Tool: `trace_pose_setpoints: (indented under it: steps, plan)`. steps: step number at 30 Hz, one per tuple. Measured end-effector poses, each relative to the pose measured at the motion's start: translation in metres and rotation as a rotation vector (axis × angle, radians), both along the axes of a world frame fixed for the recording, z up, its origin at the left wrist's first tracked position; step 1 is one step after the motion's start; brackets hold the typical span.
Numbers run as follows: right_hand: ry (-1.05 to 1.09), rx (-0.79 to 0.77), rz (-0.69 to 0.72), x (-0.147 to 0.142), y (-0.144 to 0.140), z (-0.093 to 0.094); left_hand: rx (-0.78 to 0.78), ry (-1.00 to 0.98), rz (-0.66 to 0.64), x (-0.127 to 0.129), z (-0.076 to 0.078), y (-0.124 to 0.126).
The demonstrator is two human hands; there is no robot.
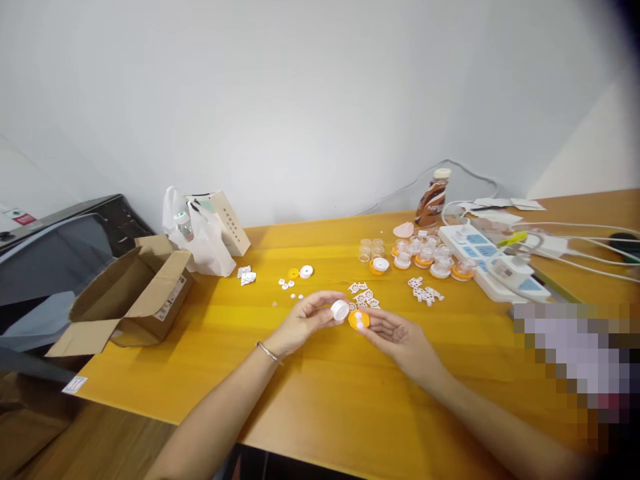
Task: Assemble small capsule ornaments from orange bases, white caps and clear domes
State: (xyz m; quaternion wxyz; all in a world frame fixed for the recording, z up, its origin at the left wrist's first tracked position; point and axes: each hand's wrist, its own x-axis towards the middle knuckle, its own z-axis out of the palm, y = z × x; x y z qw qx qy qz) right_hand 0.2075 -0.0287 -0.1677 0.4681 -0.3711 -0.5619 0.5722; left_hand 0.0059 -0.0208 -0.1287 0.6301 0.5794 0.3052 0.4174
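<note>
Between thumb and fingers, my left hand [313, 315] grips a round white plastic cap [341, 310]. Close beside it, my right hand [395, 331] pinches a round orange cap [359, 320] with small white pieces on its face. The two caps are held just above the table, near each other. Behind them lies a pile of white openwork plastic parts [367, 297], partly hidden by my hands. To the left are a yellow disc [293, 273], a white disc [306, 271] and several small white pieces [287, 285].
Clear-domed containers with orange and white bases [425, 253] cluster at the right, beside a white power strip [490, 260] with cables. A brown bottle [433, 200] stands behind. An open cardboard box [145, 293] and a white plastic bag [207, 247] occupy the left side of the table [300, 387].
</note>
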Motion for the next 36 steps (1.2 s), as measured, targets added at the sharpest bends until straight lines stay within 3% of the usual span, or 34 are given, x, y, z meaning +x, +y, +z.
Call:
trace_pose_setpoints:
  steps: [8,17,36]
  plan:
    - [-0.004,-0.059,0.062,-0.002,-0.002,0.004,0.245,0.234,0.004,0.007,0.005,-0.007]
    - [0.048,-0.073,0.134,-0.002,-0.002,0.001,0.669,0.499,-0.012,0.009,0.003,-0.012]
    - [0.032,-0.181,0.193,-0.002,0.002,-0.002,0.759,0.689,-0.072,0.005,-0.004,-0.012]
